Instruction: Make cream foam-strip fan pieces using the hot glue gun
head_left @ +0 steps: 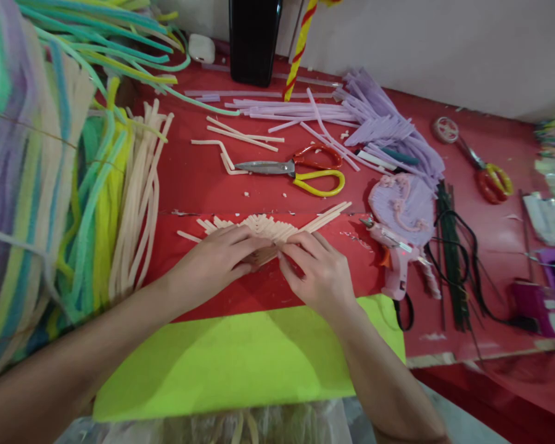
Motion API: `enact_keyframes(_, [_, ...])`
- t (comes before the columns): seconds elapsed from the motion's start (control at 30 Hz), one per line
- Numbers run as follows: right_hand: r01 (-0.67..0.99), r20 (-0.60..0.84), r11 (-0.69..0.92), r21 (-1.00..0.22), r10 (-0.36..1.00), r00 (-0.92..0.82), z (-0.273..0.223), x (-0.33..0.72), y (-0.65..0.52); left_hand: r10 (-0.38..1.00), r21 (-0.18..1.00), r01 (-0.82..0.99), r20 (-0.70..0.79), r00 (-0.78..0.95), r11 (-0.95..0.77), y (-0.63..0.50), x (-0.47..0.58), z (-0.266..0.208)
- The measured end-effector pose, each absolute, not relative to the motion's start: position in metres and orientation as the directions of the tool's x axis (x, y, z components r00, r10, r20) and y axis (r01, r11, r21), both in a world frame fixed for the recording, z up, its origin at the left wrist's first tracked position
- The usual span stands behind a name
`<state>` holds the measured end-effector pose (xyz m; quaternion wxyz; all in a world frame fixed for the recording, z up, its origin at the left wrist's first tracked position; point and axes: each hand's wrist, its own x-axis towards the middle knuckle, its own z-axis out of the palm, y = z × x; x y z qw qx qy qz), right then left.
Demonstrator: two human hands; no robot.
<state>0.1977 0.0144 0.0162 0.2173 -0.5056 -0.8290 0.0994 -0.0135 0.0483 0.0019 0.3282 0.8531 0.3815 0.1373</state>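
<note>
Between my hands lies a woven piece of cream pipe cleaners [261,227], its loose ends fanning out at the left and upper right. My left hand [222,256] is closed on its left side, with fingertips near the middle. My right hand [317,268] pinches the lower right of the same piece, thumb and forefinger together. The fingers cover part of the weave. Just beyond it rest scissors [289,168] with one red and one yellow handle, their tips touching a bent cream pipe cleaner [219,148].
Bundled pipe cleaners [23,185] are heaped at left. Purple pipe cleaners [383,117] lie at the back. On the right are a pink glue gun [398,259], a round purple piece [404,206] and more scissors [483,166]. A lime-green sheet [240,364] covers the front edge.
</note>
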Motion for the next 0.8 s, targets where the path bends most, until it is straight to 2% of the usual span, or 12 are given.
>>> enact_keyframes(0.4, [0.793,0.298,0.371,-0.483,0.921,-0.249,0.0202,0.2068,0.0195,0.742,0.643,0.559,0.020,0.671,-0.524,0.0471,-0.0133,0.0024])
enact_keyframes(0.8, [0.784,0.241,0.464,-0.413,0.886,-0.397,0.0170,0.1994,0.0188,0.734,0.663,0.551,-0.002,0.679,-0.507,0.0482,-0.0119,0.0040])
